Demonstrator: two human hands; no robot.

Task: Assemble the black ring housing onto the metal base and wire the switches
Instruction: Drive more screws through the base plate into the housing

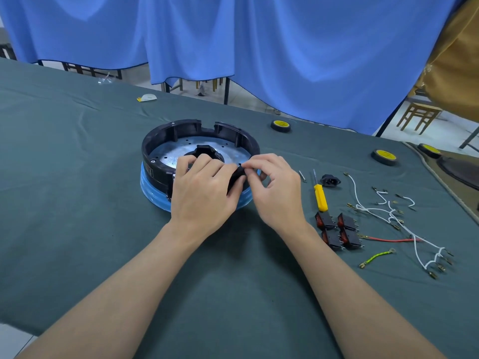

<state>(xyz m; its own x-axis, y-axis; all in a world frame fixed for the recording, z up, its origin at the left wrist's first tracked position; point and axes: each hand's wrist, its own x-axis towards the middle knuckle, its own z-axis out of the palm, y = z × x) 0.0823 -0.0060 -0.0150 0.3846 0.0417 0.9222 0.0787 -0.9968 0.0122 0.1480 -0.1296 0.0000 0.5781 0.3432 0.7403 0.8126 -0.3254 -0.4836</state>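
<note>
The black ring housing (166, 139) sits on the round metal base (233, 154), which has a blue film-wrapped rim (153, 189). My left hand (204, 189) grips the near wall of the housing, fingers curled over its edge. My right hand (274, 187) pinches something small and dark at the housing's near right rim; what it is stays hidden by the fingers. Several red-and-black rocker switches (338, 230) lie on the cloth to the right, next to a tangle of white wires (394, 216) with terminals.
A yellow-handled screwdriver (320, 194), a black power socket (330, 180), a screw (302, 176), a red wire (391, 239) and a green-yellow wire (377, 257) lie right of the base. Yellow-topped black discs (280, 125) (384, 156) sit farther back on the green table cloth (77, 229).
</note>
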